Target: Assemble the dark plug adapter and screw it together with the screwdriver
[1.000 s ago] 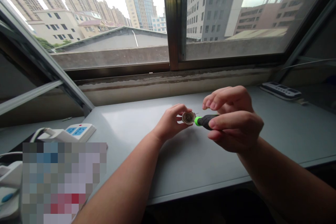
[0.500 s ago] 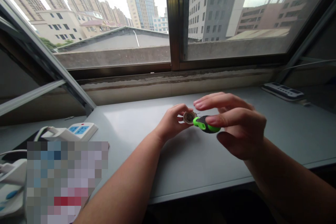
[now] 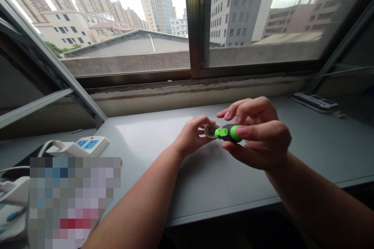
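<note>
- At the lower left edge, a white adapter [image 3: 13, 202] with a blue oval mark; a pixelated patch [image 3: 73, 202] beside it hides what lies there.
- Just above that patch, a white power strip [image 3: 101, 144] with blue socket faces and a red dot; a white plug [image 3: 66, 148] with a pale cable sits at its near end.
- A slanting metal bar [image 3: 84, 97] comes down to the rear left corner of the pale grey desk [image 3: 248, 190].
- The left hand [image 3: 193, 138] has its fingers and thumb clamped around a round fitting [image 3: 209, 131], holding it above the middle of the desk, open face towards the viewer.
- Just right of the fitting, a green-and-black screwdriver [image 3: 222, 134] points at it; whether its tip touches the inside cannot be told.
- The right hand [image 3: 263, 136] pinches the rear of the screwdriver's handle between two digits, its other fingers curled and raised above it.
- At the far right, a flat white-and-dark device [image 3: 315, 102] with a row of buttons lies near the desk's rear edge.
</note>
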